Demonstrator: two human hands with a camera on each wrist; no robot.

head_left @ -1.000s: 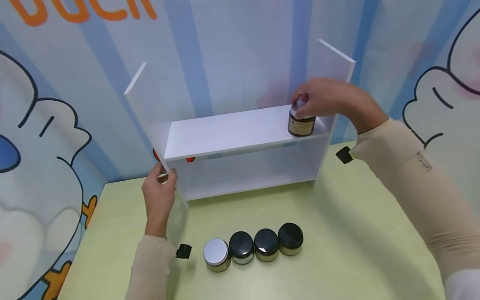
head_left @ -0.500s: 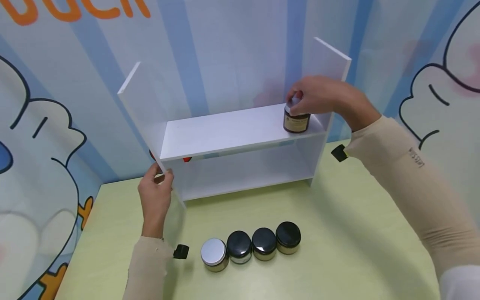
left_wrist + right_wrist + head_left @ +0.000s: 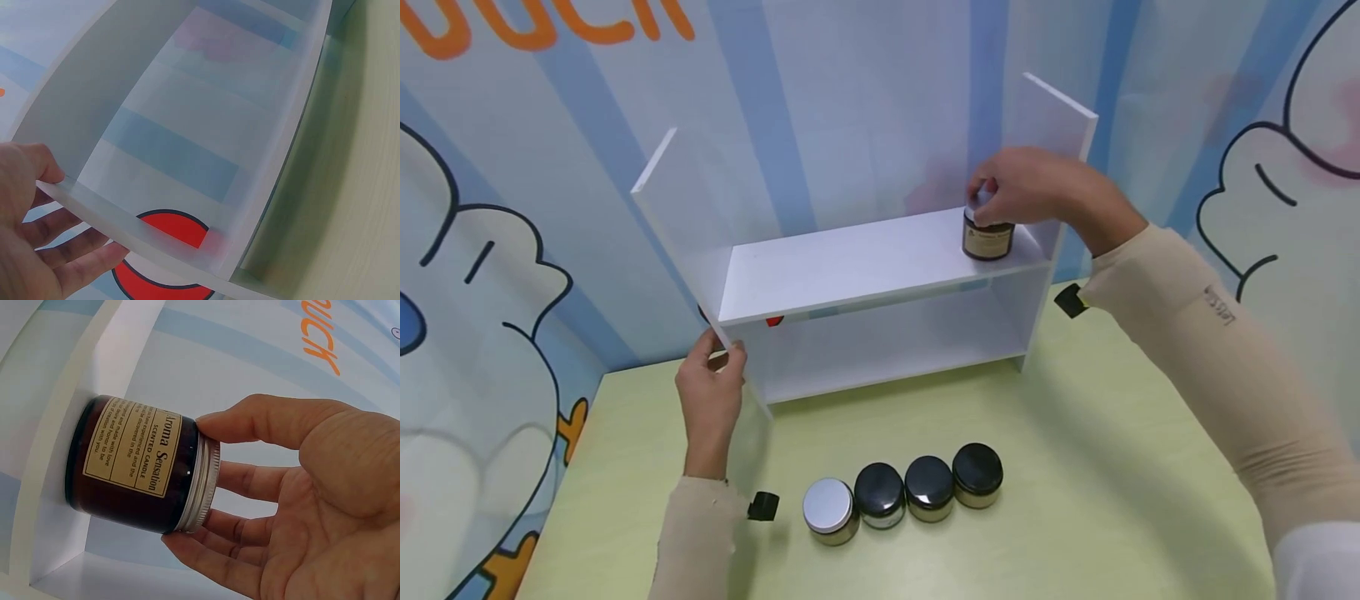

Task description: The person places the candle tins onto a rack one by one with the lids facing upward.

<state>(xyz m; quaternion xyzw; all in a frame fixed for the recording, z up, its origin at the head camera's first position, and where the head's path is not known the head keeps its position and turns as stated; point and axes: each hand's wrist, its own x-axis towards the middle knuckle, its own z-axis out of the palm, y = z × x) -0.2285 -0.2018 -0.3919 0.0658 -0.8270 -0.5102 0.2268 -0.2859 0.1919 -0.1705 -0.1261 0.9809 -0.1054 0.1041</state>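
My right hand [image 3: 1026, 187] holds a dark scented candle jar [image 3: 134, 465] by its silver lid [image 3: 201, 484], thumb on one side and fingers on the other. The jar stands upright at the right end of the white shelf's [image 3: 850, 267] upper board, near the right side panel. Its cream label faces the front. My left hand [image 3: 711, 396] grips the front edge of the shelf's left side panel [image 3: 94, 215], thumb inside and fingers outside. In the head view its fingertips are partly hidden behind the panel.
On the green table [image 3: 1075, 500] in front of the shelf stand several jars in a row: one with a silver lid [image 3: 828, 506] at the left, the others with black lids [image 3: 929, 481]. A printed backdrop [image 3: 880, 108] rises behind the shelf.
The candle jar, held in my right hand, has shifted slightly back from the front edge of the upper board. My left hand keeps its grip on the panel. The head view has moved a little.
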